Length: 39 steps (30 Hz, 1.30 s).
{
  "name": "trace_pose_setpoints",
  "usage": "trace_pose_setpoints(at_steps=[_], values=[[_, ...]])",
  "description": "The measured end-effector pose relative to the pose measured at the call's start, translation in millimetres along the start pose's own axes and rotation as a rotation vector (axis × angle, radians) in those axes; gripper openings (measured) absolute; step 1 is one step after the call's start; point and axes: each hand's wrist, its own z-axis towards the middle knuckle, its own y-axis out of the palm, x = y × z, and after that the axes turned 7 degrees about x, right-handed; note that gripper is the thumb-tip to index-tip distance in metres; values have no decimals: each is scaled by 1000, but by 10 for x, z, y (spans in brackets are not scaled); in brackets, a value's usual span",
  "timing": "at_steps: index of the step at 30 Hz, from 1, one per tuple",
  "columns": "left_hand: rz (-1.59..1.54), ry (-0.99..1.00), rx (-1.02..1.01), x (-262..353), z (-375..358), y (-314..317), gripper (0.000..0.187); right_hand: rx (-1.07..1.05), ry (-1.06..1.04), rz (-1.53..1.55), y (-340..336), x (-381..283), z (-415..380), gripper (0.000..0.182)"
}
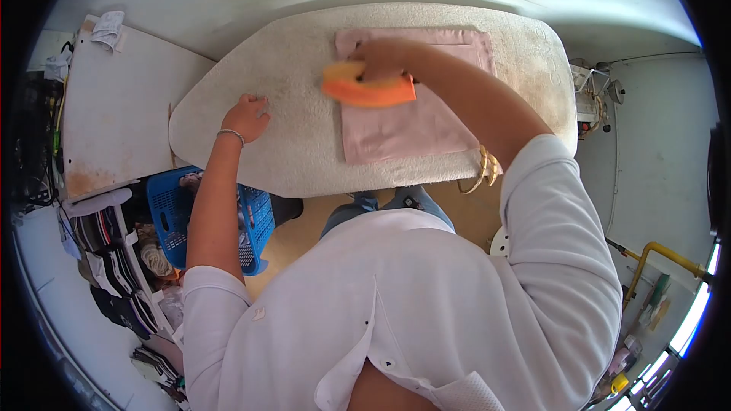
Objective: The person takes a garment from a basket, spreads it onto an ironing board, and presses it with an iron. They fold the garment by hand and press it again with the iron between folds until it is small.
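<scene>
A folded pink cloth (pixel 415 125) lies on the pale padded ironing board (pixel 293 144). My right hand (pixel 378 59) is closed round the top of an orange object that looks like an iron (pixel 369 93), over the left part of the cloth; both are somewhat blurred. The orange object overhangs the cloth's left edge. My left hand (pixel 247 117) rests on the board to the left of the cloth, its fingers slightly bent and apart, with nothing in it.
Left of the board stands a white surface (pixel 122 106) with a paper (pixel 109 30) at its far corner. Below are a blue basket (pixel 167 202) holding cloth and a shelf of folded garments (pixel 114 270). A yellow pipe (pixel 670 257) runs along the right wall.
</scene>
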Motion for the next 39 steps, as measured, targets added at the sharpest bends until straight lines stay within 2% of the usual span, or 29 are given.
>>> trace_pose_setpoints(at_steps=[1,3,5,7,8,9,11,13,15,17,18,20,21,23,24,26,29,30,33,35,39], values=[[-23,-34,-7,32,-10,-35,47,-30,-154,-78,237,71,53,42],[-50,-49,-14,54,14,-56,46,-106,-206,-165,383,-237,-411,44],[-10,-2,-16,23,46,-62,45,-209,-125,-164,600,-454,-817,45],[3,39,-12,-3,73,-48,44,-180,121,-62,753,-574,-1164,43],[18,54,-9,-7,83,-35,44,0,161,32,1034,-371,-1227,42],[15,78,-11,-4,94,-33,44,8,185,35,1099,-227,-1318,42],[4,77,-25,-5,87,-66,44,358,535,65,1090,87,-1488,38],[-2,98,-29,-2,64,-105,44,542,777,158,964,538,-1753,38],[-6,113,-29,-5,110,-155,45,781,921,182,972,1096,-2129,37],[-3,86,-81,-12,151,-179,43,912,1039,493,1008,1540,-2477,38],[-2,90,-82,-1,164,-202,43,914,1043,493,953,1526,-2581,38],[26,80,-118,28,201,-254,40,839,1220,513,823,1501,-2743,37],[29,80,-114,22,210,-255,40,843,1217,515,845,1485,-2771,37],[6,80,-82,4,211,-213,37,900,943,83,941,1381,-2854,41],[7,75,-80,2,196,-202,37,900,937,84,943,1309,-2885,41],[41,98,-28,30,173,-190,36,809,782,264,897,1145,-2960,46],[12,59,-56,-19,253,-169,35,533,824,302,782,887,-2670,46],[11,53,-47,-6,258,-193,35,519,740,267,722,804,-2549,45],[25,51,31,49,283,-269,36,602,710,256,565,1019,-2119,41],[-84,-61,-60,48,298,-279,37,687,725,304,273,1256,-1885,39],[-84,-63,64,47,284,-133,40,798,701,299,-141,2170,-1419,37]])
